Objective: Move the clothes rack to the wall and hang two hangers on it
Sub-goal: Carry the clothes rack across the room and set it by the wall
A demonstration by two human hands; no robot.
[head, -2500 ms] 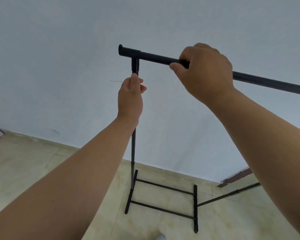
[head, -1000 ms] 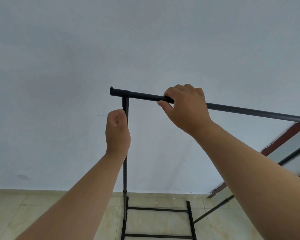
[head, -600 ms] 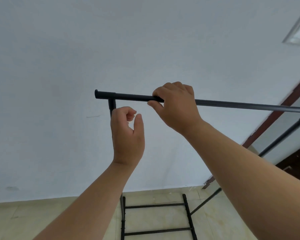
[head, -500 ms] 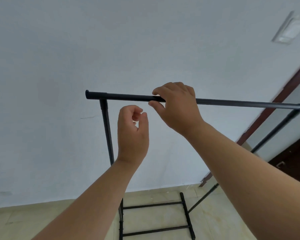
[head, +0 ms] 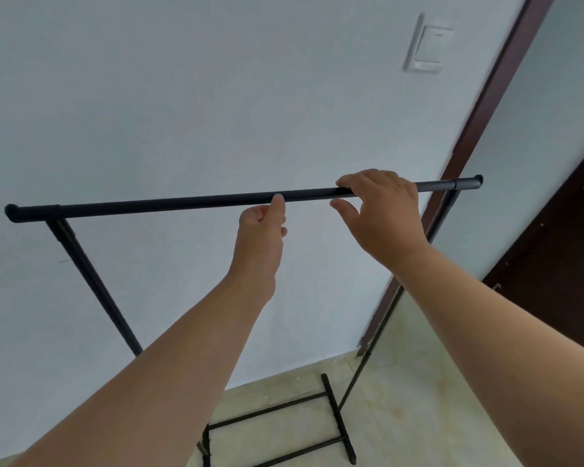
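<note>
The black clothes rack stands close to the pale wall. Its top bar runs across the view from the left end cap to the right one. The left upright slants down behind my left forearm to the foot bars on the floor. My right hand lies on the top bar right of its middle, fingers hooked over it and thumb spread below. My left hand is just under the bar, fingers loosely curled, thumb tip touching the bar, holding nothing. No hangers are in view.
A white light switch sits high on the wall. A brown door frame runs down beside the rack's right end, with a dark door further right. Beige floor tiles lie below.
My left hand let go of the left upright and moved right, under the top bar. My right hand's grip loosened, thumb spread. The view swung right, showing the whole bar and the door.
</note>
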